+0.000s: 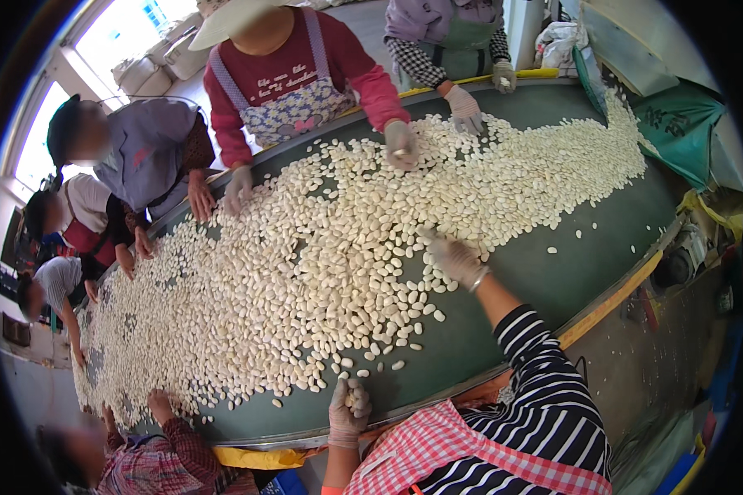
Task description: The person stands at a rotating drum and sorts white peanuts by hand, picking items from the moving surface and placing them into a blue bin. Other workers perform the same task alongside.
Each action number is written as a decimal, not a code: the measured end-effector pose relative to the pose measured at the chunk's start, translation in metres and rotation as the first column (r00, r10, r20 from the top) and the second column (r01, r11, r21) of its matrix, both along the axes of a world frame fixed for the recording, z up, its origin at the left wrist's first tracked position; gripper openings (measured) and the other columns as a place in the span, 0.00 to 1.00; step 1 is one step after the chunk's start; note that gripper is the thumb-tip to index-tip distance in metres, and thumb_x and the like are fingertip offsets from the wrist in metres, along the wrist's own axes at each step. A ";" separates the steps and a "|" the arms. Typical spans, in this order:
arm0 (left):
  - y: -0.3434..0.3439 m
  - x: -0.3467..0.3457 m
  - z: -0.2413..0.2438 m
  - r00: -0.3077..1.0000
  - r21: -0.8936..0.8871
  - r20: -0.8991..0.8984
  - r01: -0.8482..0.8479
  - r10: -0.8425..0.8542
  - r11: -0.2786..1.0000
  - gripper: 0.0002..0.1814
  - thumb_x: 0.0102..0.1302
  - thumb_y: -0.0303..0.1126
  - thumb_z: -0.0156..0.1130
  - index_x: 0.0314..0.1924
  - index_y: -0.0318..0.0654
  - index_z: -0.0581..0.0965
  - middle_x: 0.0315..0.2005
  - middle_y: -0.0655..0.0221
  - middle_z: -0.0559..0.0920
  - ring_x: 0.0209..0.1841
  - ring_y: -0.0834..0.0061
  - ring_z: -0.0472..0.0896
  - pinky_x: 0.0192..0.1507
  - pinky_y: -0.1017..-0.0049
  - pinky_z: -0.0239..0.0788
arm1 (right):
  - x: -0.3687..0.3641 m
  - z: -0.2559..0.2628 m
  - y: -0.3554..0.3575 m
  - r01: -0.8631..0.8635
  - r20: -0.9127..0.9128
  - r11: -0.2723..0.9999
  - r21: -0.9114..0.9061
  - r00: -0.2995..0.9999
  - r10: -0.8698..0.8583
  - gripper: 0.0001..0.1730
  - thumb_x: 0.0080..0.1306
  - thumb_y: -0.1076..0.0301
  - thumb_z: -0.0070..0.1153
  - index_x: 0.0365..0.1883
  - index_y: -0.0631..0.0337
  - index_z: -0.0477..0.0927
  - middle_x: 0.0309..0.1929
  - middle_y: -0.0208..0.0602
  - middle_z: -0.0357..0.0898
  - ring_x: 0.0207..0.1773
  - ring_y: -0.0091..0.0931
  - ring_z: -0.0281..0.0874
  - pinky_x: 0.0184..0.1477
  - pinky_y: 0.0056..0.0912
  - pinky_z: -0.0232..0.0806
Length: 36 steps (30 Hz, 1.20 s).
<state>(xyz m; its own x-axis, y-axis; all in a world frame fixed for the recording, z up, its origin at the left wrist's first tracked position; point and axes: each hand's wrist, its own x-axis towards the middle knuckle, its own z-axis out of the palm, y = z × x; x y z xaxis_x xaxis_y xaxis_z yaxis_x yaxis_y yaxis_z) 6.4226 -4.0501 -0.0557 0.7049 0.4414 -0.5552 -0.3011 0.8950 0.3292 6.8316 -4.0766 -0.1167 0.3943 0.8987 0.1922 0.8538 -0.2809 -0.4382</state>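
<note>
Large white beans (347, 272) lie spread in a thick layer over a green conveyor belt (458, 337). My left hand (348, 402), in a pale glove, is turned palm up at the near edge of the belt, its fingers curled around a few white beans (350, 399). Farther in, my right hand (458, 257), also gloved, reaches over the right part of the layer with its fingers pointing up and left. It is blurred, and whether it holds a bean cannot be seen.
Across the belt, gloved hands of two co-workers (401, 145) (464, 110) touch the beans. More people work at the left end and lower left. A green sheet (684, 133) hangs at the right end, where beans lie heaped. A yellow-orange rail (607, 300) borders the near right side.
</note>
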 end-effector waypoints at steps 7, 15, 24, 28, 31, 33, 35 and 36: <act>-0.010 0.009 -0.008 1.000 0.013 -0.019 -0.006 0.006 1.000 0.18 0.73 0.46 0.44 0.39 0.40 0.75 0.25 0.73 0.76 0.18 0.84 0.65 0.14 0.87 0.54 | 0.107 0.037 -0.024 0.631 -0.059 0.636 -0.444 0.688 -0.724 0.22 0.69 0.60 0.39 0.58 0.59 0.69 0.51 0.45 0.78 0.51 0.37 0.77 0.51 0.38 0.69; -0.025 0.035 -0.002 0.999 0.017 -0.030 -0.031 0.031 0.999 0.17 0.70 0.47 0.50 0.38 0.40 0.75 0.21 0.74 0.77 0.16 0.85 0.69 0.13 0.88 0.54 | 0.037 0.016 -0.023 0.208 -0.158 0.923 -0.324 0.950 -0.269 0.22 0.69 0.50 0.39 0.55 0.48 0.73 0.42 0.47 0.80 0.46 0.44 0.78 0.48 0.43 0.68; -0.039 0.054 -0.010 1.000 0.029 0.003 0.014 -0.014 0.999 0.17 0.70 0.47 0.50 0.39 0.40 0.74 0.22 0.75 0.76 0.15 0.87 0.62 0.13 0.90 0.51 | -0.049 0.037 -0.015 -0.388 -0.080 0.895 -0.220 0.922 0.380 0.17 0.69 0.55 0.40 0.39 0.59 0.75 0.39 0.38 0.79 0.39 0.34 0.80 0.40 0.38 0.72; -0.043 0.063 -0.006 1.000 0.032 0.006 -0.014 0.014 0.999 0.16 0.71 0.46 0.48 0.39 0.40 0.74 0.26 0.72 0.77 0.16 0.86 0.62 0.14 0.90 0.53 | -0.092 0.060 0.018 -0.307 0.028 0.799 -0.517 0.927 0.375 0.13 0.66 0.64 0.44 0.43 0.60 0.74 0.33 0.42 0.80 0.30 0.35 0.82 0.29 0.42 0.72; -0.049 0.069 -0.009 1.000 0.051 -0.001 -0.027 0.027 0.998 0.16 0.71 0.45 0.48 0.39 0.40 0.74 0.26 0.71 0.77 0.16 0.85 0.62 0.14 0.90 0.53 | -0.096 0.048 0.022 -0.326 0.053 0.821 -0.468 0.917 0.395 0.12 0.65 0.67 0.43 0.42 0.62 0.75 0.29 0.46 0.82 0.30 0.36 0.83 0.30 0.42 0.72; -0.052 0.074 -0.006 1.000 0.067 -0.002 -0.030 0.031 0.997 0.16 0.71 0.45 0.48 0.40 0.40 0.74 0.26 0.72 0.76 0.16 0.86 0.62 0.14 0.90 0.53 | -0.101 0.047 0.014 -0.318 -0.021 0.823 -0.471 0.936 0.350 0.12 0.64 0.68 0.43 0.40 0.63 0.75 0.28 0.47 0.82 0.31 0.37 0.83 0.31 0.43 0.73; -0.057 0.077 -0.007 0.998 0.105 -0.038 -0.039 0.044 0.994 0.16 0.69 0.46 0.53 0.37 0.40 0.76 0.22 0.74 0.77 0.17 0.84 0.69 0.13 0.88 0.54 | -0.098 0.048 0.004 -0.320 -0.082 0.777 -0.542 0.940 0.330 0.14 0.63 0.65 0.46 0.44 0.63 0.75 0.32 0.50 0.82 0.37 0.40 0.83 0.37 0.44 0.72; -0.057 0.079 -0.008 0.998 0.089 -0.033 -0.043 0.046 0.995 0.17 0.69 0.46 0.53 0.37 0.40 0.76 0.22 0.74 0.77 0.17 0.84 0.69 0.13 0.88 0.55 | -0.092 0.050 -0.005 -0.358 -0.213 0.780 -0.513 0.933 0.288 0.16 0.63 0.62 0.47 0.44 0.61 0.75 0.33 0.50 0.82 0.38 0.40 0.82 0.40 0.42 0.72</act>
